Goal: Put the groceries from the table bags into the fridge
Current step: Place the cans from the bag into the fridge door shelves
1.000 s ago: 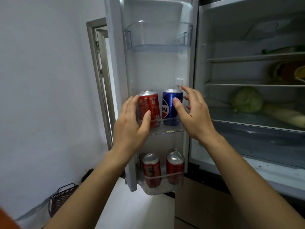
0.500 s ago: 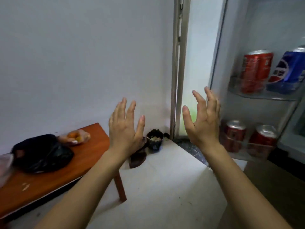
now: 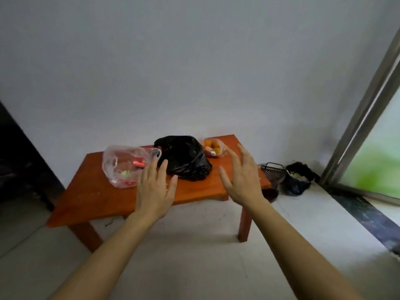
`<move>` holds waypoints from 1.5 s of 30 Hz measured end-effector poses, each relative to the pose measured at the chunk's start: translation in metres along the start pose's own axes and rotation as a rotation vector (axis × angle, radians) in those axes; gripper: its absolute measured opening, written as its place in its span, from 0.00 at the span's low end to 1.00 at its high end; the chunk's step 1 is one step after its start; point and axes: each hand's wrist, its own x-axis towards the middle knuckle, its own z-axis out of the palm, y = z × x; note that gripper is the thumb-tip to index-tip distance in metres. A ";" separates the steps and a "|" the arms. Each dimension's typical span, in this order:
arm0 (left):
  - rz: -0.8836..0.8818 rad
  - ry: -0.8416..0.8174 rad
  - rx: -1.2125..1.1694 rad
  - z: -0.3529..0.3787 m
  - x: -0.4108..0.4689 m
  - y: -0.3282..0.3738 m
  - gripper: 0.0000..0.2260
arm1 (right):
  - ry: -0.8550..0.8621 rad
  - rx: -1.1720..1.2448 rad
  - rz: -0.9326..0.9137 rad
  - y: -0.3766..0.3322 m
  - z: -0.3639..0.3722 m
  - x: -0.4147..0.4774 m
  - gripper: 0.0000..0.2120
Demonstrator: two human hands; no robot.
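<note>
Over the low orange table [image 3: 97, 198], both forearms stretch forward, palms turned toward each other. The left hand [image 3: 154, 189] holds nothing, its fingers straight and slightly spread. The right hand [image 3: 242, 180] is the same, empty with its fingers apart. Just beyond the left fingertips lies the clear bag [image 3: 125, 165]; whether they touch it I cannot tell. Between the two sets of fingertips sits the black bag [image 3: 184, 159], and past the right fingertips is the small bag of orange fruit [image 3: 213, 147].

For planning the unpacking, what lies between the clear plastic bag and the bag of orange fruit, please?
A crumpled black plastic bag, seen in the head view.
</note>
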 end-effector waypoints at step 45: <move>-0.163 -0.873 0.084 0.270 0.325 -0.528 0.24 | -0.942 -0.292 0.220 -0.163 0.675 0.283 0.27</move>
